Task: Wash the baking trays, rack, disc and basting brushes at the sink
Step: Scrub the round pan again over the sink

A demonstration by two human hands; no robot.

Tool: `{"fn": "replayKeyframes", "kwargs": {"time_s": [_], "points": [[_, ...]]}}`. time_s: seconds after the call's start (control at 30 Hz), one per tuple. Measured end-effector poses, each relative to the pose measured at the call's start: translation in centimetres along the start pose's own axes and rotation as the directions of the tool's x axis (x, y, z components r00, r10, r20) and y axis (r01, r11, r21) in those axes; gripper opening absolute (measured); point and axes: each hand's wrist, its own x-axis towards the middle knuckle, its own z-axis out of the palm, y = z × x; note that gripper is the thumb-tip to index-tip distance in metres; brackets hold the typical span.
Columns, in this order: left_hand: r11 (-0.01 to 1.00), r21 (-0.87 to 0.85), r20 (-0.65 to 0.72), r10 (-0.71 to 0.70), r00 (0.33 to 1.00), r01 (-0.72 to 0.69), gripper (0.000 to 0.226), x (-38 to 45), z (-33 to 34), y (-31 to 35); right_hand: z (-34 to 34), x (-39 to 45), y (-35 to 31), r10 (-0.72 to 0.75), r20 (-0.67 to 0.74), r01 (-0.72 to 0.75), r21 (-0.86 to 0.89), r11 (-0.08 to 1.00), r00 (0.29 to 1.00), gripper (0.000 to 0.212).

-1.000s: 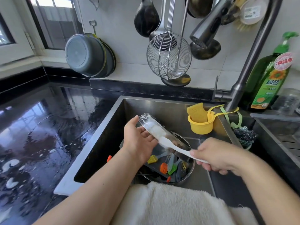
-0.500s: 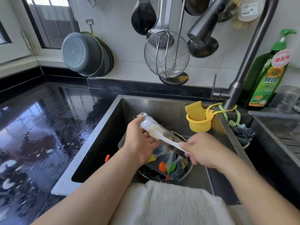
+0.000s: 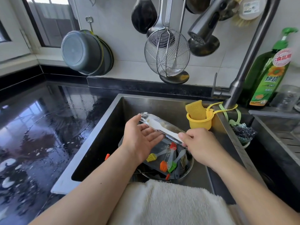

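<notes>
The green detergent bottle (image 3: 269, 75) at the right of the sink carried a round pink sticker with red characters reading 食品用, a sunflower picture, and the white characters 绿劲 on its green label; smaller print on it was too small to read; a round white tag (image 3: 250, 8) hanging at the top of the wall carried print that could not be read. The left hand (image 3: 142, 140) supported a shiny baking tray (image 3: 164, 125) from below, palm up, fingers nearly straight and spread, thumb at the tray's far end; the tray was held tilted above the sink (image 3: 103, 137). The right hand (image 3: 201, 146) pinched the handle of a white brush (image 3: 159, 126), whose head lay on the tray's surface. Below the hands, a round metal basin (image 3: 189, 170) in the sink held basting brushes (image 3: 168, 163) with red, yellow, orange and green heads on a dark tray. A yellow cup (image 3: 200, 122) holding a yellow sponge hung at the sink's right wall beneath the faucet (image 3: 243, 65); the spray head pointed down over the sink. The black countertop (image 3: 40, 127) on the left was wet and reflective, with foam patches; a grey pan (image 3: 82, 52), ladles and a wire skimmer (image 3: 167, 52) hung on the pale tiled wall; a window stood at upper left; a cream towel (image 3: 170, 203) lay over the near edge.
</notes>
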Motion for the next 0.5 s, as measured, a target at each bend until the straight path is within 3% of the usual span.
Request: {"fn": "replayKeyframes", "kwargs": {"time_s": [0.2,0.37,0.5], "points": [[1.000,-0.005,0.021,0.020,1.000,-0.020,0.046,-0.1,-0.2,0.0,-1.9,-0.1,0.3,0.048,-0.058,-0.045,0.048,0.998,0.997,0.047],[1.000,-0.007,-0.007,0.025,1.000,-0.025,0.047,0.0,-0.3,0.0,-4.1,-0.4,0.7,0.152,0.082,-0.146,-0.081,0.986,0.985,0.044],[0.999,0.041,0.004,-0.018,1.000,0.018,0.052,0.3,-0.1,-0.5,-2.1,0.1,0.1,0.109,0.037,-0.101,-0.186,0.977,0.993,0.046]]}}
